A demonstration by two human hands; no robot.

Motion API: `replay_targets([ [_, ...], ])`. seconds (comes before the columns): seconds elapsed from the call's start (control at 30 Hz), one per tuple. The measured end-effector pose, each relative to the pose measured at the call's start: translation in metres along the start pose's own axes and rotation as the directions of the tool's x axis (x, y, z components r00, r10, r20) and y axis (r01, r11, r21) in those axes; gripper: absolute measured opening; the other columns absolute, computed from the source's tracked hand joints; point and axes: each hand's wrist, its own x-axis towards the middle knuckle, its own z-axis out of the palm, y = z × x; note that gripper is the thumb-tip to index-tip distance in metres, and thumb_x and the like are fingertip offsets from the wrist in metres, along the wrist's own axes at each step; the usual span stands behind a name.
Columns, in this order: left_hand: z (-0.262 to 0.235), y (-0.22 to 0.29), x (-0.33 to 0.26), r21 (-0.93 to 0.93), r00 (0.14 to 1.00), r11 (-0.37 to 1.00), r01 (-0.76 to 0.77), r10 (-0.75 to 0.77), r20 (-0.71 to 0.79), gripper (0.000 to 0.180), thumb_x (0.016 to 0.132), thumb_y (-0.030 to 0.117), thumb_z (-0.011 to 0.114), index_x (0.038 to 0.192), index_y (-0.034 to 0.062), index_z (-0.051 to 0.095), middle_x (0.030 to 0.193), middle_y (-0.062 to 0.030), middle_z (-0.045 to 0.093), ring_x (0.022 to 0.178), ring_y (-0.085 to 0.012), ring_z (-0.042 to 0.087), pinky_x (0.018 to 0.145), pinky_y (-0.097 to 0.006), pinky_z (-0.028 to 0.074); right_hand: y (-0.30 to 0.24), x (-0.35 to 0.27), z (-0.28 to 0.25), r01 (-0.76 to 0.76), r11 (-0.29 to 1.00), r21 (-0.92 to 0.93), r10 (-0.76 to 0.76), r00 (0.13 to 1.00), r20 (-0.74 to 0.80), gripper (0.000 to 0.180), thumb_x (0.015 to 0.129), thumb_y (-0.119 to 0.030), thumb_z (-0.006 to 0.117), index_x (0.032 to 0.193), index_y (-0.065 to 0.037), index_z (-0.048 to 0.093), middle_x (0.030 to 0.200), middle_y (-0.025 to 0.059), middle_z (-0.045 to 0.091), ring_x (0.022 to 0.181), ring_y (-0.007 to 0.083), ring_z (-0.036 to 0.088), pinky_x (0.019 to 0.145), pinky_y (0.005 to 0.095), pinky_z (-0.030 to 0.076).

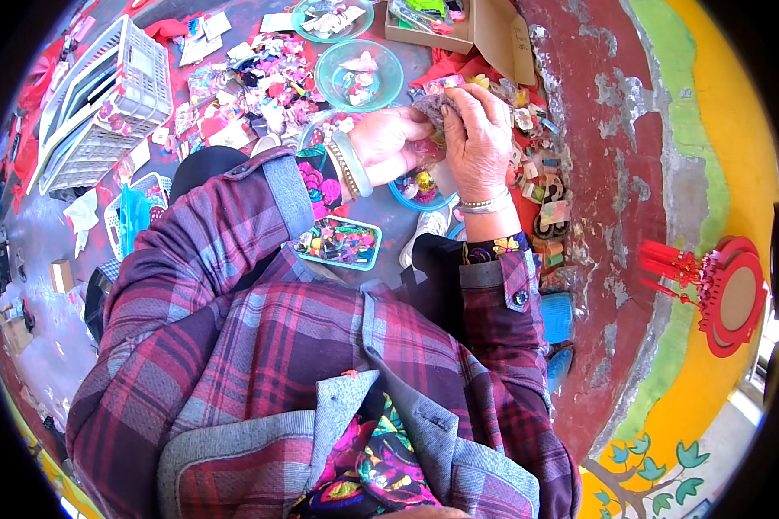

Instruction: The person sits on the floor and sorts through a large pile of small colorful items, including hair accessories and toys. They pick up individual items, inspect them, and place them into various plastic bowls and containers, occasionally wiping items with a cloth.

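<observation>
Hands: left hand (392,137) and right hand (479,138) both pinch a grey fabric piece (430,109).

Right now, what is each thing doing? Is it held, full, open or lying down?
left hand: closed on a small colourful piece
right hand: closed on the same piece
small colourful piece: held between both hands
green glass bowl: upright, a few bits inside
white basket: tipped on its side
cardboard box: open
teal tray: full of bright pieces
</observation>
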Motion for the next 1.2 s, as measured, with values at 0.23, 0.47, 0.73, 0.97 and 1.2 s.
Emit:
replay_targets([
  [0.23, 0.001, 0.008, 0.003, 0.036, 0.993, 0.996, -0.082, 0.084, -0.079, 0.028, 0.089, 0.002, 0.033, 0.115, -0.003, 0.043, 0.108, -0.0143, 0.053, 0.102, -0.0258, 0.053, 0.088, -0.035, 0.044, 0.015, -0.006, -0.007, -0.432, 0.597, 0.676, 0.67, 0.732, -0.124, 0.012, 0.077, -0.001, 0.058, 0.089, -0.001, 0.059, 0.088, 0.0102, 0.058, 0.081, 0.0226, 0.055, 0.076, 0.0304, 0.045],
  [0.47, -0.018, 0.021, 0.009, -0.007, 0.994, 0.999, -0.048, 0.048, 0.095, 0.019, 0.089, 0.007, 0.042, 0.106, 0.0036, 0.049, 0.096, -0.0075, 0.055, 0.085, -0.0195, 0.056, 0.078, -0.034, 0.046, 0.03, -0.019, 0.008, -0.135, 0.986, -0.1, 0.141, 0.989, 0.054, 0.017, 0.066, -0.002, 0.061, 0.082, -0.007, 0.062, 0.09, 0.011, 0.058, 0.084, 0.0279, 0.056, 0.074, 0.034, 0.046],
  [0.73, -0.008, 0.042, -0.005, -0.063, 0.971, 0.988, -0.144, 0.129, -0.202, 0.024, 0.086, 0.006, 0.046, 0.108, 0.0001, 0.049, 0.098, -0.0126, 0.055, 0.085, -0.0223, 0.056, 0.075, -0.034, 0.046, 0.048, -0.013, -0.043, -0.349, 0.922, -0.166, 0.373, 0.916, 0.145, 0.025, 0.068, -0.006, 0.057, 0.092, -0.012, 0.062, 0.086, 0.0088, 0.058, 0.077, 0.0264, 0.058, 0.067, 0.0338, 0.047],
  [0.97, -0.015, 0.044, -0.016, 0.981, 0.939, 0.068, -0.184, 0.307, 0.155, 0.027, 0.082, 0.009, 0.053, 0.106, -0.0014, 0.05, 0.099, -0.0071, 0.058, 0.094, -0.016, 0.056, 0.081, -0.028, 0.046, 0.003, -0.02, -0.017, -0.036, 0.958, -0.286, 0.158, 0.894, 0.419, 0.055, 0.063, -0.01, 0.067, 0.113, -0.027, 0.055, 0.111, 0.0112, 0.051, 0.088, 0.0281, 0.057, 0.069, 0.0337, 0.048],
  [1.2, -0.018, 0.036, -0.003, 0.403, 0.924, 0.901, -0.161, 0.281, -0.259, 0.024, 0.087, 0.032, 0.047, 0.092, 0.0092, 0.052, 0.087, -0.0041, 0.057, 0.085, -0.0163, 0.056, 0.072, -0.034, 0.044, 0.035, -0.03, -0.01, -0.726, 0.181, 0.663, 0.665, 0.587, 0.461, 0.023, 0.084, -0.012, 0.057, 0.104, 0.0, 0.059, 0.101, 0.0045, 0.059, 0.085, 0.0122, 0.058, 0.073, 0.0249, 0.046],
])
